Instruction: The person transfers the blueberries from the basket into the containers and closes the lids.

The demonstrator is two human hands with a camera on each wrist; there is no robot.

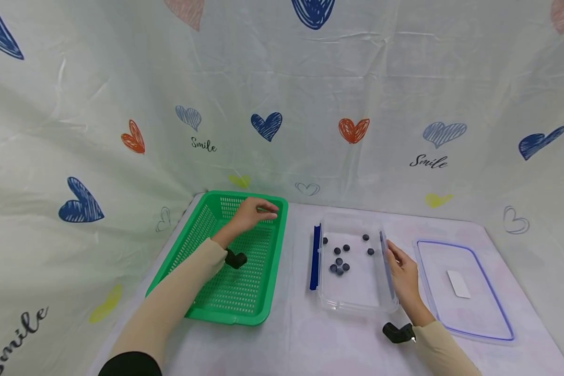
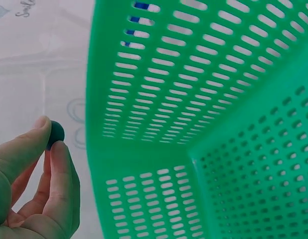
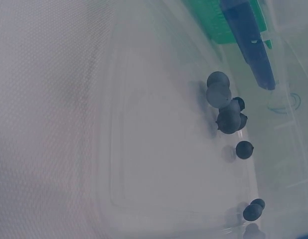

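Note:
A small dark blueberry (image 2: 57, 135) is pinched between the thumb and fingertips of my left hand (image 1: 250, 215), over the far right part of the green plastic basket (image 1: 237, 319). In the left wrist view the basket's slotted walls stand beside that hand. To the right of the basket sits a clear plastic container (image 1: 352, 305) with several blueberries (image 1: 346, 267) scattered over its bottom, some bunched together. My right hand (image 1: 406, 279) holds the container's right side, fingers at the wall and flap. That hand is out of sight in the right wrist view, which shows berries (image 3: 229, 119) through clear plastic.
A clear lid with a blue seal (image 1: 491, 284) lies flat on the table at the right, bearing a white label (image 1: 458, 283). A blue latch (image 1: 315, 258) hangs out on the container's left side. Behind the table rises a heart-printed curtain (image 1: 310, 162).

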